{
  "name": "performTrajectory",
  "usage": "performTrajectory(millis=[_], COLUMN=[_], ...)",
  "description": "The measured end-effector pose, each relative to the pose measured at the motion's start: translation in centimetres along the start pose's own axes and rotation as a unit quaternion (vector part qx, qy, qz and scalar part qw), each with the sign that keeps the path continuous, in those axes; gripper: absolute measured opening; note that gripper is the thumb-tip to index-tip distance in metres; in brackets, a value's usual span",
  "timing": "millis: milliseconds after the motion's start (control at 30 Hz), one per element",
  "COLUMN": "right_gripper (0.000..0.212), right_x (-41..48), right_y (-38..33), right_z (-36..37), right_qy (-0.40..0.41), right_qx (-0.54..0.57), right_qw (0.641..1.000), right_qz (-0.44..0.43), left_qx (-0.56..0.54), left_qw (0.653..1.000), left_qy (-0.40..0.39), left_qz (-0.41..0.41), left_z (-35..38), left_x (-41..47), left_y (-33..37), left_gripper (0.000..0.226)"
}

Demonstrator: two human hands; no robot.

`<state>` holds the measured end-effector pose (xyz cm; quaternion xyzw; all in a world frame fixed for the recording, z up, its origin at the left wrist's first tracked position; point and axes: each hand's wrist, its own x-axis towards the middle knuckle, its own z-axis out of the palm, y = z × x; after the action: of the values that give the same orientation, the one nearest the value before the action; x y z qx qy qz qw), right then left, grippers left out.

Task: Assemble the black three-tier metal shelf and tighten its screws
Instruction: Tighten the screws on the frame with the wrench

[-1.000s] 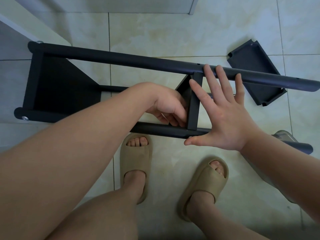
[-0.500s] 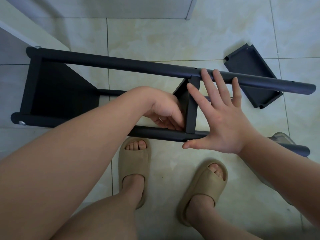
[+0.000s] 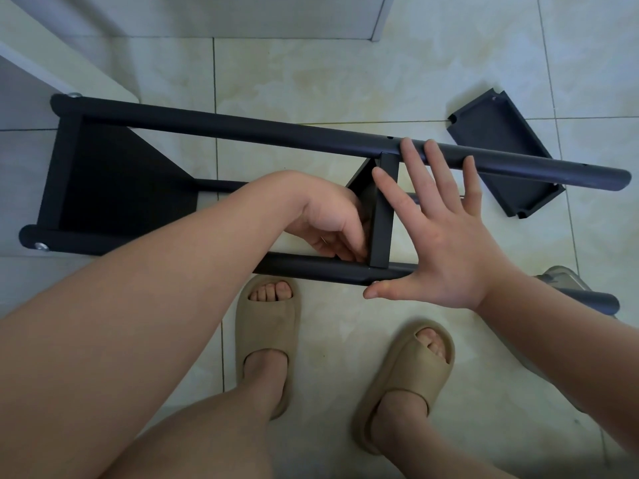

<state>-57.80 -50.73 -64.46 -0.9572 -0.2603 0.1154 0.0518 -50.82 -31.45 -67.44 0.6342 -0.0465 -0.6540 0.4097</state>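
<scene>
The black metal shelf (image 3: pixel 242 130) lies on its side on a glossy floor (image 3: pixel 311 74) of cream, marble-veined tiles, running from left to right just beyond the person's feet. Its matte round tubes run lengthwise: the far pole (image 3: pixel 518 163) and the near pole (image 3: pixel 311 269) both show plainly. A flat, roughly triangular left tier (image 3: pixel 110 188) joins them at the left end, where small silver bolt heads (image 3: pixel 41 246) shine on the tube tips. A middle tier (image 3: pixel 382 216), seen edge-on as a narrow upright band, spans the two poles.

The left hand (image 3: pixel 328 223) reaches in on the left side of that band. Its fingers (image 3: pixel 349 247) are curled down at the corner where the tier meets the near pole; whether they pinch anything cannot be told. The right hand (image 3: pixel 446 240) is spread flat on the band's right side, its fingers (image 3: pixel 422 174) straight and splayed with their tips over the far pole and the thumb along the near pole.

A loose tier (image 3: pixel 498 150), a shallow tray with raised rims and notched corners, lies on the tiles far right, partly under the far pole. Soft beige foam sandals (image 3: pixel 266 326) cover both feet.
</scene>
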Motion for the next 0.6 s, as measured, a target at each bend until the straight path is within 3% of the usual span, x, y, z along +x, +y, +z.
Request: performTrajectory(millis=[267, 600], right_gripper=[0.130, 0.131], right_x=[-0.02, -0.10], right_y=[0.02, -0.03], right_z=[0.09, 0.02], right_qy=[0.003, 0.003], right_qx=[0.000, -0.003], right_qw=[1.000, 1.000], right_qz=[0.001, 0.000], left_qx=[0.010, 0.008], left_qw=[1.000, 1.000], left_qy=[0.008, 0.005], left_qz=[-0.002, 0.005], left_z=[0.34, 0.36], left_x=[0.15, -0.08], left_y=[-0.23, -0.03], left_gripper=[0.009, 0.019])
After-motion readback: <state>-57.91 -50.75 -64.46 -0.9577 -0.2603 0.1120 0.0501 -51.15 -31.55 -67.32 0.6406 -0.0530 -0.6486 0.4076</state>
